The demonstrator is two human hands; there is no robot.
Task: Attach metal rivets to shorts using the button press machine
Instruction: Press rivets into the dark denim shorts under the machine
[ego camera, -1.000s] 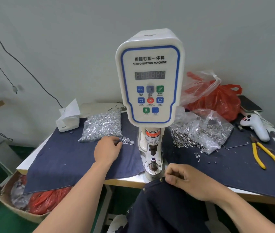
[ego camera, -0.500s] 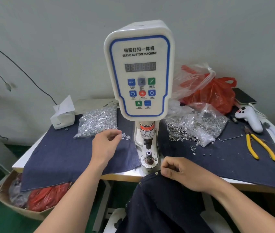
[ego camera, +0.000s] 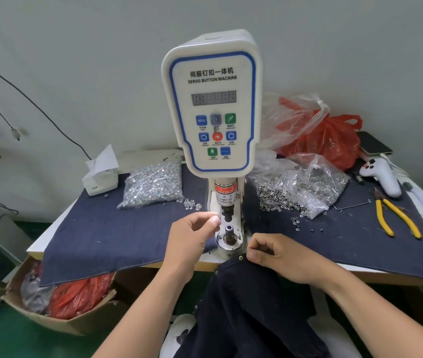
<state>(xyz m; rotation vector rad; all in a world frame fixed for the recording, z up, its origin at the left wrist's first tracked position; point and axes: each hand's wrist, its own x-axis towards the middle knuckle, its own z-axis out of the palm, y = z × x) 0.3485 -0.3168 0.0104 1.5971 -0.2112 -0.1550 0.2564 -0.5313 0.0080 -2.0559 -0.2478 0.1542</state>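
We see left hand (ego camera: 192, 233) pinching something tiny beside the button press machine (ego camera: 213, 112) | right hand (ego camera: 277, 257) gripping shorts (ego camera: 251, 306) hem at the worktop's (ego camera: 133, 264) front edge, shorts hanging down.

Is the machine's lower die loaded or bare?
Bare: the lower die shows only its post. The left hand holds its pinched fingertips beside it, nothing seated.

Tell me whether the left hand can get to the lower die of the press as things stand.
Probably yes. The left hand hovers right beside the lower die, fingertips pinched together, and nothing lies between them. The right hand keeps the shorts below the die at the table edge, out of the way.
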